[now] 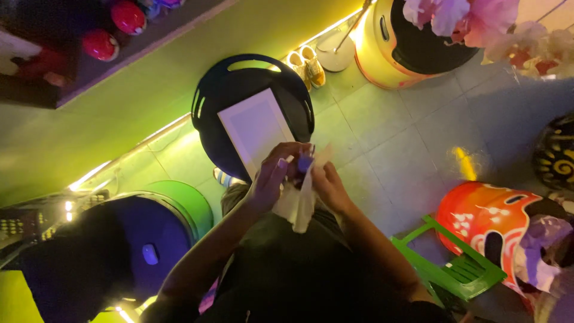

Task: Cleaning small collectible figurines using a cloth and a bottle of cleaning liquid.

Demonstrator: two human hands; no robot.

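Observation:
My left hand [272, 176] and my right hand [327, 186] meet above my lap, both closed around a small dark object with a purple tip [304, 162]. A crumpled white cloth or tissue [299, 206] hangs from between the two hands. What the small object is stays unclear in the dim coloured light. Just beyond my hands a white rectangular board [254, 128] lies on a dark round stool [239, 84].
A blue-topped green drum stool [161, 233] is at the left and a yellow drum stool [388, 54] at the top. An orange patterned seat [490, 221] and a green plastic stool [454, 269] are at the right. Shoes [306, 64] rest on the tiled floor.

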